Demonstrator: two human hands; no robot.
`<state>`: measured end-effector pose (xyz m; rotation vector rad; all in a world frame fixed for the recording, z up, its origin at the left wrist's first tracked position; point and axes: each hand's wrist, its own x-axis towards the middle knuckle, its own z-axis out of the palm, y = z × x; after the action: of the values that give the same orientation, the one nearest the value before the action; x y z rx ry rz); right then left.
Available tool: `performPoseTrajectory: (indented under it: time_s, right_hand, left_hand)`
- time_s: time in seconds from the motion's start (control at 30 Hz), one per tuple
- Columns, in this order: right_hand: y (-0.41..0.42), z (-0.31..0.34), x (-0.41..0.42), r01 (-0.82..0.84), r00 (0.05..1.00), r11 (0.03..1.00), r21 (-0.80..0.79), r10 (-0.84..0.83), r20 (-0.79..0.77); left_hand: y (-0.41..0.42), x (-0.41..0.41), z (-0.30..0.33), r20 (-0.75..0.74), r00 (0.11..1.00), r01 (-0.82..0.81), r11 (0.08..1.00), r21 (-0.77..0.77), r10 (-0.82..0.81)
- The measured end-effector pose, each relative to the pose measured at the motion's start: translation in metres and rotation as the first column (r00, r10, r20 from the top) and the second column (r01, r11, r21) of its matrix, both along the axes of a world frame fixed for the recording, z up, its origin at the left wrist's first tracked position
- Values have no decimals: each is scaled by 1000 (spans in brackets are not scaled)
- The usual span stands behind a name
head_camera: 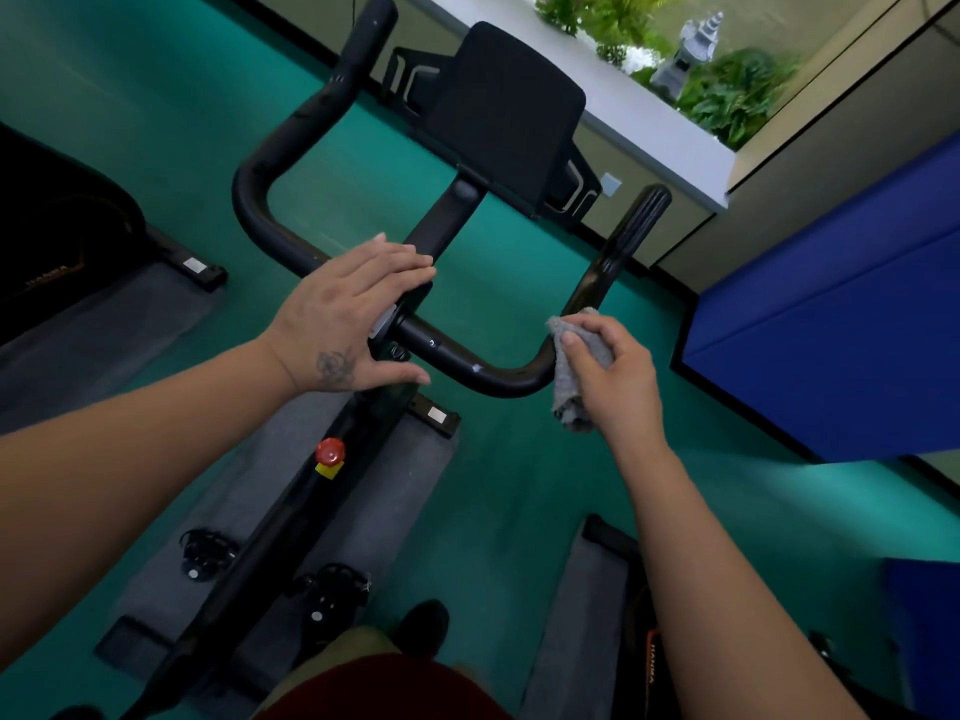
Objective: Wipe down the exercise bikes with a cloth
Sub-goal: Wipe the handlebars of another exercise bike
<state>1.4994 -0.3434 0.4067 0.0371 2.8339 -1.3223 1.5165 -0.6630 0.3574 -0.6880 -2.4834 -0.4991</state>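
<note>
Right hand (615,374) at about four o'clock from centre, fingers curled round a grey cloth (576,366), pressing it against the right-hand bend of the black handlebar (467,363) where the bar turns up toward the grip (641,215) at two o'clock. A tail of cloth hangs below the bar. Left hand (353,314) sits near centre, fingers straight and together, palm laid flat over the middle clamp of the handlebar, thumb stretched out beneath it; it holds nothing. The left side of the bar loops out to ten o'clock and climbs to twelve. Just beyond the bar, at one o'clock, the dark console screen (506,109) of the exercise bike (291,511) tilts on its stem. Down at six to seven o'clock, the frame carries a red knob (330,452) with a yellow tag under it, and two black pedals (332,584) show lower still. The bike stands on a grey mat (400,491) over green flooring (519,485). A blue padded block (831,330) lies at three o'clock, and another black machine (57,236) at nine.
</note>
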Motion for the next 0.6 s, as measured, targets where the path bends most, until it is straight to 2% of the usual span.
performPoseTrajectory:
  time_s: [0.2, 0.33, 0.47, 0.6]
  right_hand:
    - [-1, 1, 28, -74, 997, 991, 115, 70, 39]
    - [-1, 14, 9, -14, 1000, 987, 162, 11, 19]
    - [-10, 15, 11, 64, 998, 993, 98, -65, 6]
    - [-16, 4, 38, 45, 998, 998, 33, -47, 50]
  left_hand:
    - [-1, 1, 2, -5, 1000, 22, 1000, -15, -22]
    - [-1, 1, 3, 22, 999, 26, 999, -39, -25]
    - [-3, 0, 3, 30, 999, 33, 998, -59, -31]
    - [-3, 0, 2, 33, 999, 31, 997, -68, -29]
